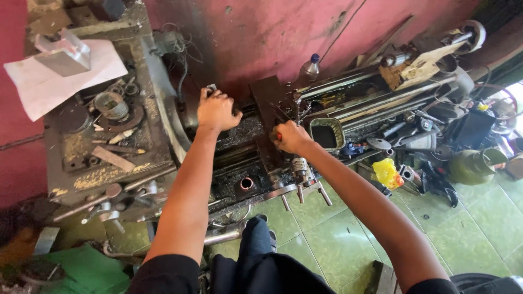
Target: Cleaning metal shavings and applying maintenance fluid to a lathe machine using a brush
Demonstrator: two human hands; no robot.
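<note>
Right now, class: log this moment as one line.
left hand: on lathe chuck | right hand: gripping red-handled tool | green tray: beside

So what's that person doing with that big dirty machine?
A person is leaning over an old, greasy metal lathe set against a pink wall. The left hand grips a part at the machine's spinning end, most likely the chuck. The right hand holds a small red-handled tool by the dark tool block. A plastic bottle stands behind, and loose tools and a yellow object lie to the right.
</note>
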